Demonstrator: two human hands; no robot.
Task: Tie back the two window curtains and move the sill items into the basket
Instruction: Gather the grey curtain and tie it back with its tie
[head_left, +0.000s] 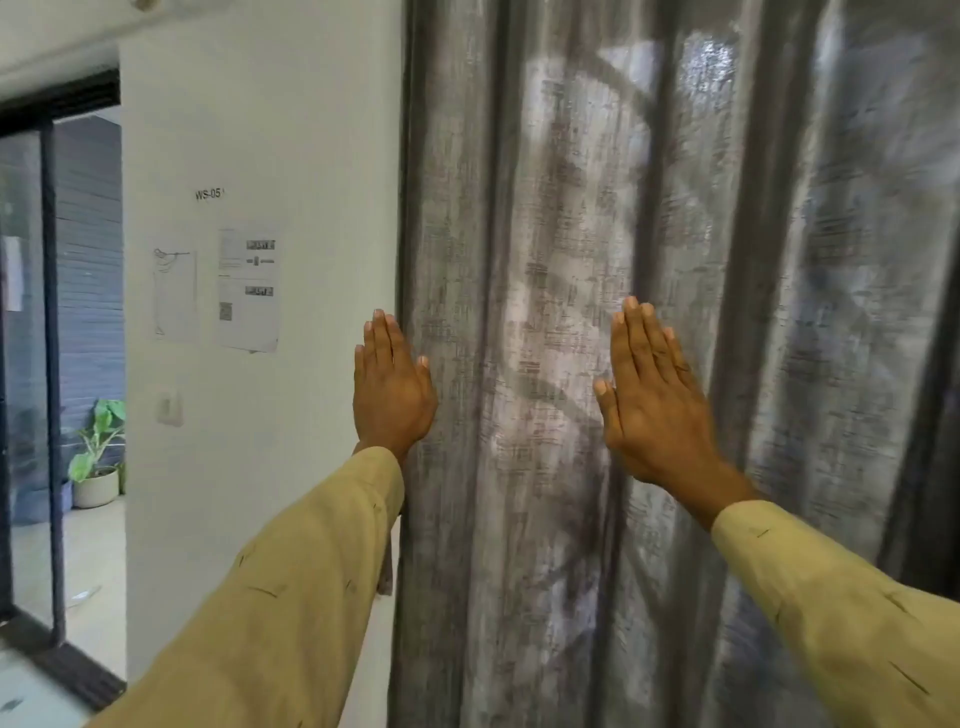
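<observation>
Two tan sleeves are extended forward. The left hand is held flat with fingers straight and together at the curtain's left edge, nothing gripped. The right hand is likewise flat and spread against a fold. The grey curtain hangs drawn, filling the right side. Papers are seen on the white wall beyond; a potted plant stands far left.

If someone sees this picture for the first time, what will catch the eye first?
First, the two flat hands in the middle: the left hand at the curtain's left edge, the right hand further right on the folds. Then the grey curtain itself, filling the right half with light glowing through. On the white wall to the left hang printed papers.
</observation>
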